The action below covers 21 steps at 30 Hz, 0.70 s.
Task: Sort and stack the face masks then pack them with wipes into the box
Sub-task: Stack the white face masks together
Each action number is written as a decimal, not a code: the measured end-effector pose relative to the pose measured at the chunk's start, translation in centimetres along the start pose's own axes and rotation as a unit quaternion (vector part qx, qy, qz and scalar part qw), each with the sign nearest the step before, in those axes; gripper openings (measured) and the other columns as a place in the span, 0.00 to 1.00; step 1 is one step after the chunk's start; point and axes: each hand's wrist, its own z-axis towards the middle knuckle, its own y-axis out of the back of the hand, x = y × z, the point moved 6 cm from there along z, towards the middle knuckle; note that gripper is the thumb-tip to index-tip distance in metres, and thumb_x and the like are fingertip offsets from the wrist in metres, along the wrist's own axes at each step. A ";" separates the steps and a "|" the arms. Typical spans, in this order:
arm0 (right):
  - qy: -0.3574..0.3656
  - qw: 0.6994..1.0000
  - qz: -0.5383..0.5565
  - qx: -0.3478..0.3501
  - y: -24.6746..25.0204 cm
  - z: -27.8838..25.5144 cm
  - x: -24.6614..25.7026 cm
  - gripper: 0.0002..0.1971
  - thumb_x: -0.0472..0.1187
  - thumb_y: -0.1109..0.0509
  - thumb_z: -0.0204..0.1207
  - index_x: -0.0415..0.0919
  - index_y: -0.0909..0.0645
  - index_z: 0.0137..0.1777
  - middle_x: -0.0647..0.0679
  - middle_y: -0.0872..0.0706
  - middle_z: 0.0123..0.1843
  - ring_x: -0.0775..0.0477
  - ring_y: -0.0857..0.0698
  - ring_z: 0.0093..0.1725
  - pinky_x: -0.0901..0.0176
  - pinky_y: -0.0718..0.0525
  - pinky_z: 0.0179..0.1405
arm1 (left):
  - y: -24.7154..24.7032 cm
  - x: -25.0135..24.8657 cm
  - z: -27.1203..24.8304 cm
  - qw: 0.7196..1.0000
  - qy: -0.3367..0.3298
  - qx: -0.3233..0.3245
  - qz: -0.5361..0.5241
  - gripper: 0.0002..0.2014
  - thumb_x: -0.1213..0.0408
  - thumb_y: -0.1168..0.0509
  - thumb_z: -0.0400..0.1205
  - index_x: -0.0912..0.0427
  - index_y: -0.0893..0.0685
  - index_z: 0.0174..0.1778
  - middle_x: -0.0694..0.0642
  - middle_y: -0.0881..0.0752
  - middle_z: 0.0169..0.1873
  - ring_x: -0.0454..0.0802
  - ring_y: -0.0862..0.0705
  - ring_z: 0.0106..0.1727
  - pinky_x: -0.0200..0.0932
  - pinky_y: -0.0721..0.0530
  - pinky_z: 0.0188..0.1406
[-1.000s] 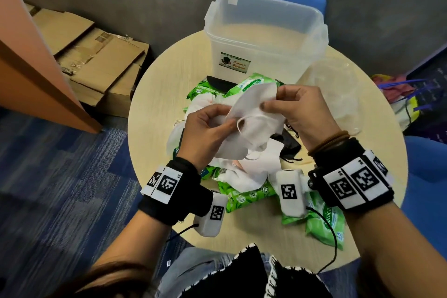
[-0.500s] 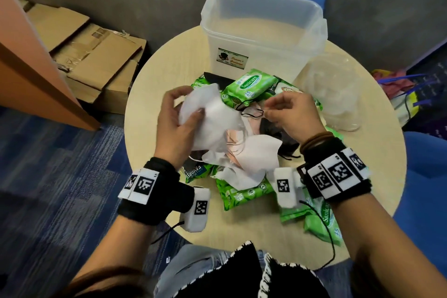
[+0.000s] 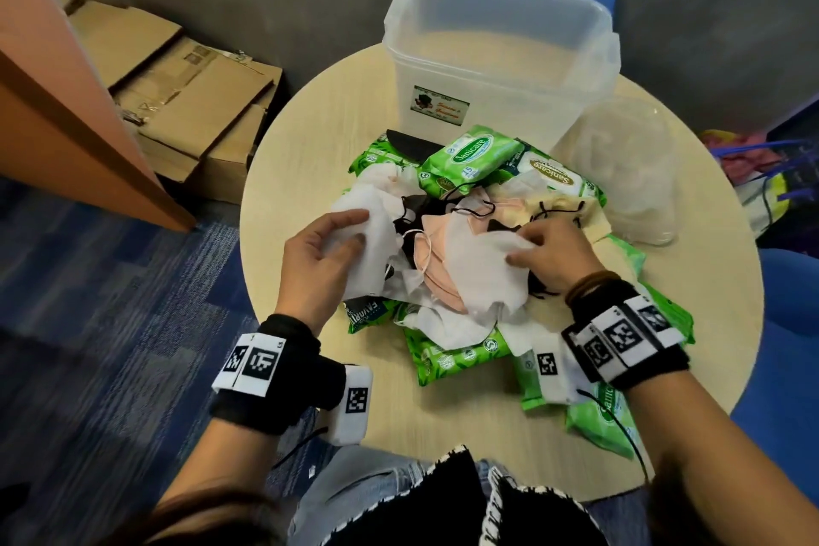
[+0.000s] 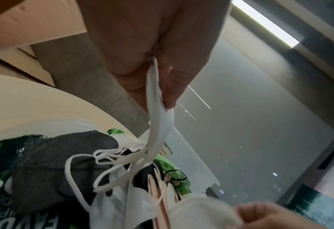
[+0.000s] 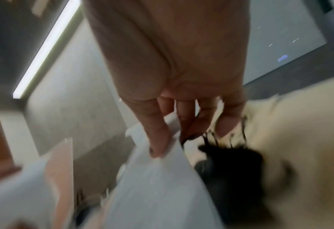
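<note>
At frame centre, the left hand [image 3: 320, 262] pinches a folded white face mask [image 3: 370, 235] in its grip; the right hand [image 3: 553, 254] pinches another white mask [image 3: 483, 275] on the pile atop the round beige counter [image 3: 310, 137]. The clear plastic box [image 3: 501, 53] stands behind.

The open box [image 3: 501, 58] stands at 12 o'clock on the bench [image 3: 310, 137], its mouth unobstructed from above. The heap of masks [image 3: 443, 253] and wipe packs [image 3: 469, 155] fills the centre, pressing against the box's front wall — no gap there. Bare bench lies at 9 to 11 o'clock and at 6 o'clock. A clear lid [image 3: 629, 173] blocks 2 o'clock.
</note>
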 end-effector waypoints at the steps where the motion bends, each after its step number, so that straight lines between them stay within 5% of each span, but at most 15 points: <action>1: 0.022 0.999 0.050 0.002 1.1 -0.3 0.6 0.09 0.31 0.26 0.71 0.39 0.13 0.50 0.46 0.13 0.42 0.45 0.17 0.46 0.58 0.23 0.46 | 0.0 0.0 0.0 1.000 0.003 -0.001 0.001 0.15 0.78 0.34 0.80 0.51 0.12 0.50 0.41 0.13 0.49 0.30 0.17 0.46 0.25 0.22 0.47; 5: 0.090 0.970 0.219 0.058 5.0 -2.5 3.9 0.21 0.16 0.34 0.69 0.33 0.16 0.58 0.50 0.12 0.42 0.53 0.15 0.40 0.62 0.16 0.38 | -0.4 -0.4 0.5 1.000 0.005 0.012 0.011 0.15 0.77 0.34 0.79 0.49 0.12 0.50 0.39 0.13 0.50 0.29 0.17 0.47 0.33 0.20 0.51; 8: 0.162 0.940 0.277 0.119 7.2 -4.7 7.6 0.24 0.15 0.35 0.69 0.33 0.19 0.63 0.46 0.10 0.45 0.53 0.14 0.42 0.64 0.15 0.40 | -1.4 -2.1 0.9 0.999 -0.026 0.027 0.025 0.11 0.72 0.33 0.81 0.52 0.12 0.52 0.41 0.12 0.50 0.32 0.16 0.50 0.41 0.19 0.57; 11: 0.214 0.924 0.280 0.150 7.7 -6.2 11.1 0.22 0.20 0.31 0.68 0.33 0.19 0.63 0.31 0.12 0.49 0.42 0.15 0.48 0.51 0.16 0.50 | -3.1 -4.6 0.7 0.996 -0.040 0.078 -0.015 0.13 0.48 0.34 0.80 0.51 0.09 0.49 0.47 0.09 0.48 0.43 0.13 0.52 0.45 0.17 0.53; 13: 0.227 0.930 0.261 0.125 7.1 -6.3 12.8 0.21 0.18 0.31 0.69 0.34 0.18 0.60 0.27 0.13 0.50 0.40 0.16 0.45 0.47 0.17 0.49 | -4.3 -6.1 0.2 0.991 -0.036 0.122 -0.041 0.19 0.40 0.36 0.77 0.51 0.10 0.43 0.49 0.09 0.41 0.49 0.12 0.43 0.44 0.16 0.43; 16: 0.225 0.938 0.256 0.061 5.7 -5.4 14.2 0.20 0.19 0.29 0.68 0.36 0.18 0.57 0.34 0.15 0.42 0.43 0.19 0.38 0.52 0.19 0.40 | -5.5 -7.7 -0.6 0.988 -0.053 0.133 -0.063 0.09 0.55 0.29 0.76 0.57 0.13 0.41 0.45 0.13 0.28 0.40 0.16 0.29 0.32 0.20 0.27; 18: 0.217 0.937 0.271 0.030 4.8 -4.7 14.4 0.19 0.20 0.27 0.66 0.39 0.17 0.53 0.42 0.16 0.37 0.46 0.19 0.34 0.55 0.19 0.35 | -5.1 -7.6 -0.3 0.991 -0.066 0.098 -0.066 0.03 0.68 0.27 0.76 0.59 0.12 0.44 0.45 0.11 0.31 0.39 0.16 0.32 0.32 0.19 0.31; 21: 0.207 0.936 0.285 0.008 3.7 -3.6 13.9 0.16 0.24 0.25 0.67 0.39 0.17 0.52 0.44 0.16 0.36 0.49 0.18 0.32 0.62 0.18 0.32 | -3.4 -6.4 0.6 0.994 -0.080 0.059 -0.033 0.05 0.70 0.27 0.77 0.60 0.14 0.47 0.46 0.12 0.36 0.37 0.17 0.35 0.31 0.20 0.35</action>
